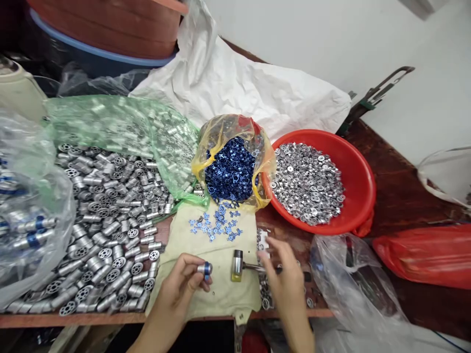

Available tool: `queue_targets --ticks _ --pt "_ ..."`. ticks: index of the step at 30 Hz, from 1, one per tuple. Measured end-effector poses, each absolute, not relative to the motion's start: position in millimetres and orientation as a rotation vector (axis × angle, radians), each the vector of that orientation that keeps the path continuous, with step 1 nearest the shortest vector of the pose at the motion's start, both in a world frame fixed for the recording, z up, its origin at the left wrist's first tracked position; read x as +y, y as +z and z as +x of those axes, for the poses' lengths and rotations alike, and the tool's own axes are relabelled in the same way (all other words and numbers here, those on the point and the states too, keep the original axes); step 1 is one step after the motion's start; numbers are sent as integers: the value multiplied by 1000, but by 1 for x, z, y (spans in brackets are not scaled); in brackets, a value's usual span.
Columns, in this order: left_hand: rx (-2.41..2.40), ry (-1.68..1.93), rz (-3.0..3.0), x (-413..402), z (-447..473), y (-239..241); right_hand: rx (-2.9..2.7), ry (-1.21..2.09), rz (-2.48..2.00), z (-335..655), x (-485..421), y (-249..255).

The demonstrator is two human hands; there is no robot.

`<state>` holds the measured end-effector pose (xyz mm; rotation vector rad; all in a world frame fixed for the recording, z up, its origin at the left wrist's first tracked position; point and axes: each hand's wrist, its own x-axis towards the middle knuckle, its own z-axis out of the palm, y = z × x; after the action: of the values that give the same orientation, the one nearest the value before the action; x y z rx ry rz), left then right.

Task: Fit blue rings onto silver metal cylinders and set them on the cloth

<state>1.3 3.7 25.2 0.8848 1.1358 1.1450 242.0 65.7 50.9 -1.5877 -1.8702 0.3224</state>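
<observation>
Between the fingers and thumb of my left hand (186, 279) is a small silver metal cylinder (205, 268) with a blue ring around it. My right hand (285, 279), slightly blurred, has its fingers apart with nothing seen in them. It is over the handle of a small mallet (237, 265), whose head has a black end and a clear yellow end. The mallet lies on a pale cloth (221, 299). Loose blue star-shaped rings (217, 225) are spread on the cloth's far part, beyond both hands.
Many silver cylinders (110, 220) are heaped at left beside a green mesh bag (110, 122). A yellow plastic bag (235, 127) holds blue rings. Silver discs fill part of a red basin (358, 181). Clear plastic bags (353, 274) lie at right and far left.
</observation>
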Motion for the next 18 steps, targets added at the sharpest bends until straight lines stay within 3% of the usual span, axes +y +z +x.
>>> queue_targets --ticks 2,6,11,18 --pt "1035 1162 757 6 -1 29 -1871 134 -1704 276 87 49" --pt "990 1176 518 8 1 40 -1904 136 -1662 279 92 51" --pt "742 1129 98 11 10 49 -1916 536 -1220 191 48 60" --pt "801 1202 257 8 0 41 -1827 622 -1116 165 39 51"
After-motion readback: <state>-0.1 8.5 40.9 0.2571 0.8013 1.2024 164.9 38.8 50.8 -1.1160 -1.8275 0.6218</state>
